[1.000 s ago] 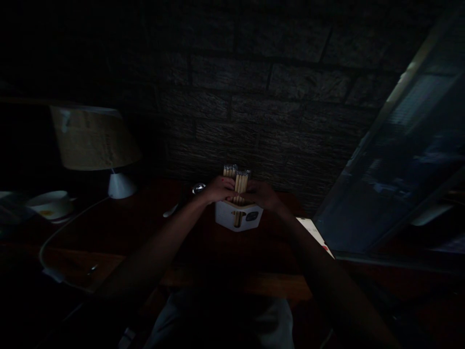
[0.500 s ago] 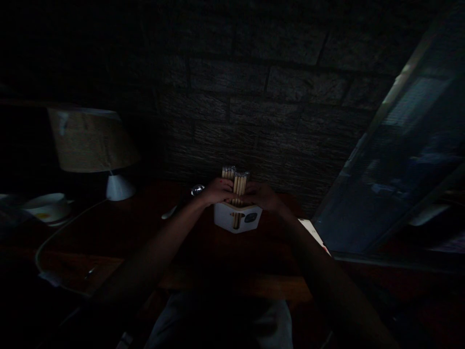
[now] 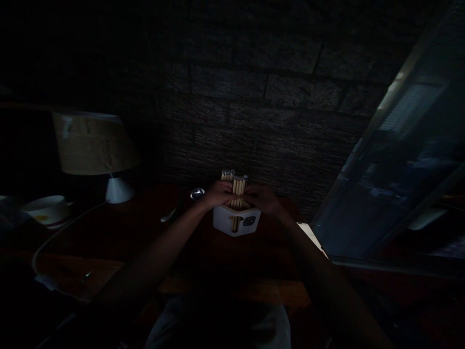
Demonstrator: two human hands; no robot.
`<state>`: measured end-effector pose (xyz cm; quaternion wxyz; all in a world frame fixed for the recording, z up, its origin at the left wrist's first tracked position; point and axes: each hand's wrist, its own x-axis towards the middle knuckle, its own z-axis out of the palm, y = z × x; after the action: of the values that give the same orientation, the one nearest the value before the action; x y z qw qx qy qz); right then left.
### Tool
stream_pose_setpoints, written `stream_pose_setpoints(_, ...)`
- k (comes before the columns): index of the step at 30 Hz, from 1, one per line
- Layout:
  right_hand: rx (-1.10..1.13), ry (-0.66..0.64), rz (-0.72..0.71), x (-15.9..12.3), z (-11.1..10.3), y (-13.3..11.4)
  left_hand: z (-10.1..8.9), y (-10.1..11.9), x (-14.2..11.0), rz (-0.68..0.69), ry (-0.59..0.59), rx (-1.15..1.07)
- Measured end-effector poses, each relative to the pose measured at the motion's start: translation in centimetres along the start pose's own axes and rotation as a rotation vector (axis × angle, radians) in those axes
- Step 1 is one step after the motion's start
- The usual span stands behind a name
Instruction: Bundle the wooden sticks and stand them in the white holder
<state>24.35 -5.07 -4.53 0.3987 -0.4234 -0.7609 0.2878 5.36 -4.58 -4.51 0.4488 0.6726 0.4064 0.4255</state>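
Note:
A white holder (image 3: 223,222) with a cut-out in its front stands on the dark table. Wrapped chopsticks (image 3: 239,189) rise from it in two bundles, their clear wrapper ends on top. My left hand (image 3: 218,194) is closed at the left of the chopsticks, its fingertips reaching behind and beside the front bundle. From the right, my right hand (image 3: 260,198) presses its fingers against the same front bundle, just above the holder's rim. Both hands' lower fingertips are partly hidden, and the light is very dim.
A lamp (image 3: 96,145) with a paper-like shade stands at the left, its white cord running over the table edge. Near it is a white cup (image 3: 49,209). A spoon (image 3: 168,215) and a shiny round object (image 3: 197,194) lie left of the holder. A lit phone (image 3: 312,237) lies right, by a glass panel (image 3: 385,160).
The whole view has shifted slightly, with the holder appearing a little lower. Both hands stay at the chopsticks, with only slight finger movement.

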Motion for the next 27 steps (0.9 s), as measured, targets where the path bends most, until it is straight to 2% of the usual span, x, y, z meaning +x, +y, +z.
stream_pose_setpoints(27,-0.123,0.069,0.009,-0.23,0.38,-0.61,-0.06,0.24,-0.23,0.007,-0.01,0.016)
